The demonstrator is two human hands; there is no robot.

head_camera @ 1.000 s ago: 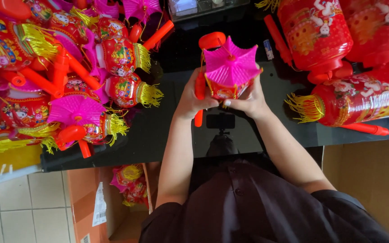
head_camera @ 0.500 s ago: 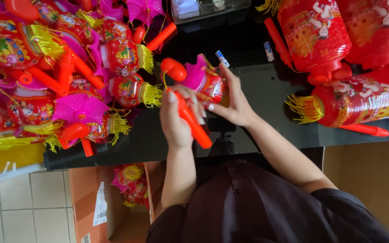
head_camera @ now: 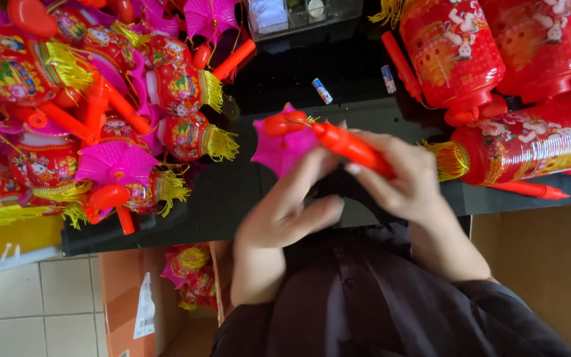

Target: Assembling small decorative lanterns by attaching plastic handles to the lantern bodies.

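Black worktable [head_camera: 246, 198], one, dark top, spanning the view. Heap of small red lanterns [head_camera: 87, 112], many, with yellow tassels, pink fan-shaped tops and orange-red handles, piled over the table's left part. Large red lanterns [head_camera: 497, 79], several, printed with figures, lying at the table's right end, one with a yellow fringe just beside the right hand. Cardboard box [head_camera: 166, 297], one, open, below the table edge on the tiled floor, with more small lanterns inside. Left hand [head_camera: 285, 211], blurred, fingers stretched up and loosely open, fingertips at the pink lantern top [head_camera: 279, 149], which was held above the table's middle; whether they pinched it could not be told. Right hand [head_camera: 404, 182], fingers curled closed around the orange-red handle [head_camera: 355, 145], which ran slantwise from that hand to the pink top. Small cylinders [head_camera: 322, 91], two, pale with blue, lying on the table behind the hands.
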